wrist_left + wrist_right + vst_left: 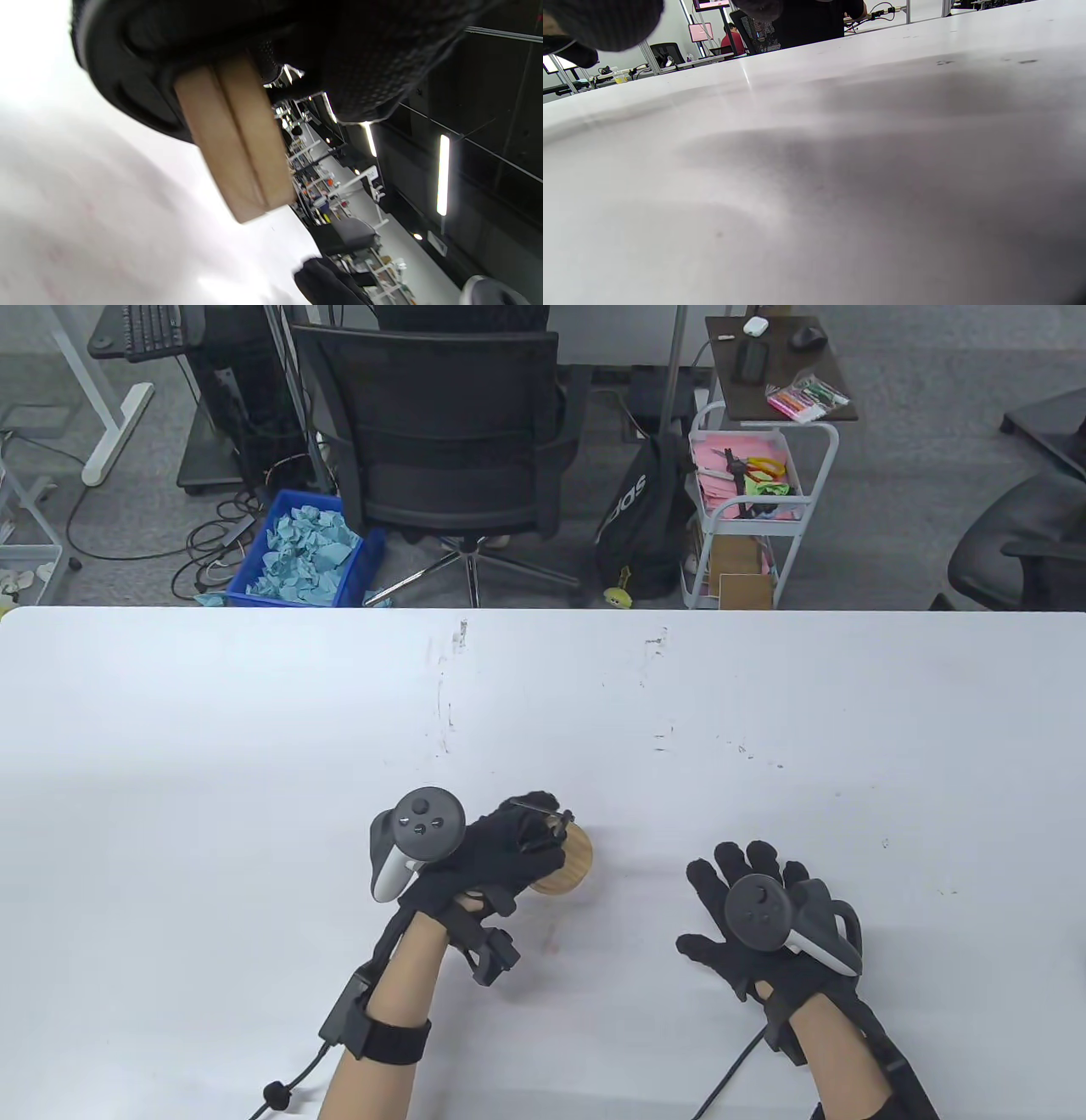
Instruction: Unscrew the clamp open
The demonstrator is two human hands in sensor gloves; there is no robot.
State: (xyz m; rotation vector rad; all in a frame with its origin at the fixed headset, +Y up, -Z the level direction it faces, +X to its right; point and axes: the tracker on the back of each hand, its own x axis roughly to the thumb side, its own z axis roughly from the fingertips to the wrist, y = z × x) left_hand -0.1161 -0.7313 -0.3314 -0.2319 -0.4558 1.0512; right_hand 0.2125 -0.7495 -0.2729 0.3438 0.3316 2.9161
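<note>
My left hand point(509, 853) grips a small clamp point(547, 823) fastened on two stacked round wooden discs point(567, 865), near the table's front middle. The clamp's thin metal screw bar pokes out above my fingers. In the left wrist view the two wooden discs point(237, 140) show edge-on, pressed together, with a bit of shiny metal point(288, 76) under my gloved fingers point(369, 63). My right hand point(747, 899) rests flat on the table, fingers spread, empty, to the right of the discs.
The white table point(254, 746) has faint scuff marks at mid-depth. Beyond its far edge stand an office chair point(450, 441), a blue bin of paper point(305, 551) and a white cart point(747, 509).
</note>
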